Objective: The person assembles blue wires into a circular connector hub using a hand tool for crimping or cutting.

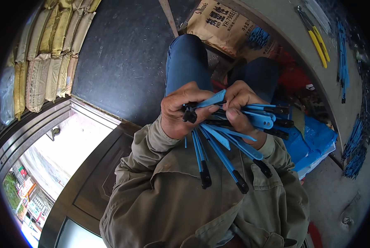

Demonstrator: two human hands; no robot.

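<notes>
Above my lap, my left hand (174,111) is closed around one end of a bunch of thin blue plastic strips with black ends. One wider blue strip (213,99) lies between its thumb and fingers, pointing toward the other hand. Several strips (224,159) fan out below toward my jacket, black ends down. Close beside it, my right hand (243,97) has its thumb and fingers pinched together near that strip's tip. More blue strips (257,120) stick out to the right from under its fingers, black ends outward. What its fingertips pinch is too small to make out.
On the grey table (292,45) at right lie yellow-handled pliers (317,45) and bundles of blue strips (342,62). A brown paper sack (218,27) stands beyond my knees. A blue plastic bag (317,140) lies right of my lap. Stacked sacks (48,74) stand far left.
</notes>
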